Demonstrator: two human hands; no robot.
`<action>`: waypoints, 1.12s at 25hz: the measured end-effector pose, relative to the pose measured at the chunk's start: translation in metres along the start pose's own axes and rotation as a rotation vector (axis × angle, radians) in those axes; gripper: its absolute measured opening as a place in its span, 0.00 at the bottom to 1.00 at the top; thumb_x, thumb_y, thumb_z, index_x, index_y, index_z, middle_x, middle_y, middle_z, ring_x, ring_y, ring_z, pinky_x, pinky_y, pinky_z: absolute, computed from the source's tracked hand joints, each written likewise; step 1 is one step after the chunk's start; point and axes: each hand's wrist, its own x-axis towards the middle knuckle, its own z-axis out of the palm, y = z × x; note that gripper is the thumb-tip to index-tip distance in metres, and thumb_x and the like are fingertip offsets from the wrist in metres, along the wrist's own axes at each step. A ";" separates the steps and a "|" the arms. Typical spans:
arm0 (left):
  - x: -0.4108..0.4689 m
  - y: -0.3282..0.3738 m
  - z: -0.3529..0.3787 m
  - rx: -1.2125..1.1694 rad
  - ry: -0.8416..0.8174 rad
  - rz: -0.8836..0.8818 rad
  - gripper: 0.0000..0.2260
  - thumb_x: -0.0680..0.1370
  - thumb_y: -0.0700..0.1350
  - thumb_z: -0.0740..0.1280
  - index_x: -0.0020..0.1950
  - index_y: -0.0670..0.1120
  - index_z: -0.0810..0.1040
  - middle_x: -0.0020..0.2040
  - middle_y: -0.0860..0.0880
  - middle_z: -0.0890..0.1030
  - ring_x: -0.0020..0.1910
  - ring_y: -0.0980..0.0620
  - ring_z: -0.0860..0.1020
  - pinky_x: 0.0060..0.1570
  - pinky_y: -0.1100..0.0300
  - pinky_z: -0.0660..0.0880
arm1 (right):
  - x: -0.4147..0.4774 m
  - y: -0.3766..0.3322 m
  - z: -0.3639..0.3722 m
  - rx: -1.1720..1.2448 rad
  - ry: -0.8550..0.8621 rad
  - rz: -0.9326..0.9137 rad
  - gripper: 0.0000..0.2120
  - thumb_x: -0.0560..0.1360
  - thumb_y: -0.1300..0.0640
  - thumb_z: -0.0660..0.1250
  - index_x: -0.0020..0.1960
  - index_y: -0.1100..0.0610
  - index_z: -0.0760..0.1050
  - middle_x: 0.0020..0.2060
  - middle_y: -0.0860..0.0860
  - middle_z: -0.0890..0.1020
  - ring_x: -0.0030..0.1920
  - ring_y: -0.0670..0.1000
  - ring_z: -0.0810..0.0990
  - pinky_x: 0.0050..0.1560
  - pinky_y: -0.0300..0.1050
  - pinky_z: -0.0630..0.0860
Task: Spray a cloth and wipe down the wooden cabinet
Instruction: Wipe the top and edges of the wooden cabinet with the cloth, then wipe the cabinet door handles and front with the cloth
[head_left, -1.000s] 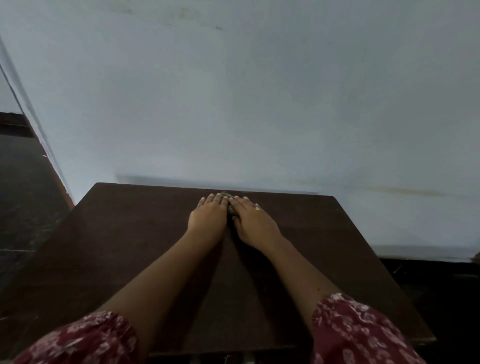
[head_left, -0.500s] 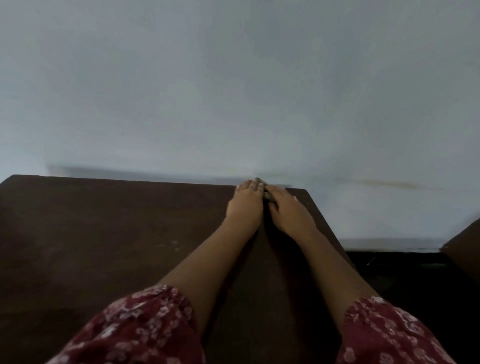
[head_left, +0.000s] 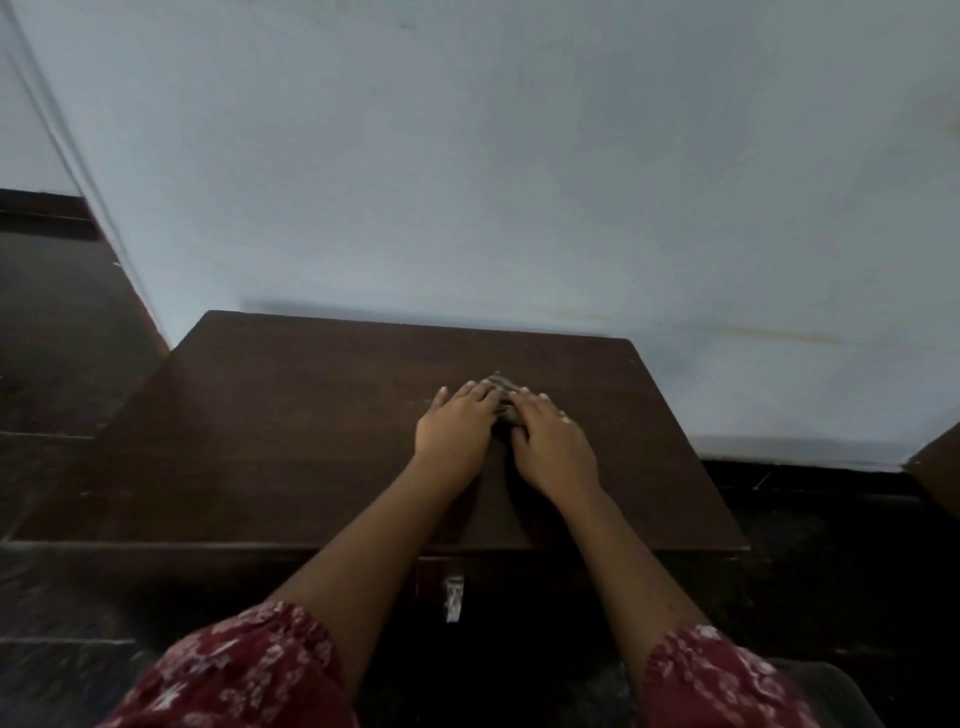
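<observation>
A dark brown wooden cabinet (head_left: 260, 441) stands against the pale wall, seen from above. A small greenish-grey cloth (head_left: 503, 387) lies on its top, right of centre, mostly hidden under my fingers. My left hand (head_left: 457, 431) and my right hand (head_left: 553, 447) lie flat side by side, both pressing the cloth onto the wood. A ring shows on my right hand. No spray bottle is in view.
A metal latch (head_left: 453, 597) hangs on the cabinet front below my arms. The pale wall (head_left: 519, 182) rises directly behind the cabinet. Dark floor (head_left: 57, 322) lies to the left and right. A corner of another brown piece (head_left: 940, 462) shows at the right edge.
Both hands with the cloth have slid from the back edge toward the near side of the top, after a sweep to the right corner. The view shifted back left.
</observation>
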 end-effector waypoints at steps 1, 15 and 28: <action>-0.018 -0.011 -0.007 0.015 0.003 -0.024 0.21 0.82 0.42 0.51 0.75 0.48 0.58 0.78 0.51 0.58 0.77 0.53 0.54 0.75 0.53 0.49 | -0.009 -0.017 0.003 0.000 -0.009 -0.032 0.23 0.78 0.57 0.55 0.73 0.55 0.61 0.74 0.51 0.63 0.75 0.52 0.58 0.73 0.47 0.57; -0.170 -0.060 -0.038 -0.019 0.022 -0.206 0.22 0.80 0.38 0.55 0.75 0.44 0.59 0.78 0.47 0.58 0.77 0.48 0.55 0.75 0.52 0.50 | -0.097 -0.110 0.023 -0.076 -0.192 -0.389 0.25 0.79 0.58 0.56 0.75 0.55 0.55 0.76 0.53 0.59 0.75 0.54 0.57 0.72 0.50 0.60; -0.163 0.017 0.005 -0.415 0.080 0.094 0.24 0.80 0.35 0.54 0.75 0.44 0.59 0.77 0.46 0.60 0.77 0.49 0.56 0.74 0.58 0.49 | -0.158 -0.042 -0.023 -0.257 -0.067 -0.105 0.24 0.77 0.62 0.57 0.73 0.58 0.59 0.71 0.57 0.66 0.67 0.59 0.68 0.65 0.56 0.68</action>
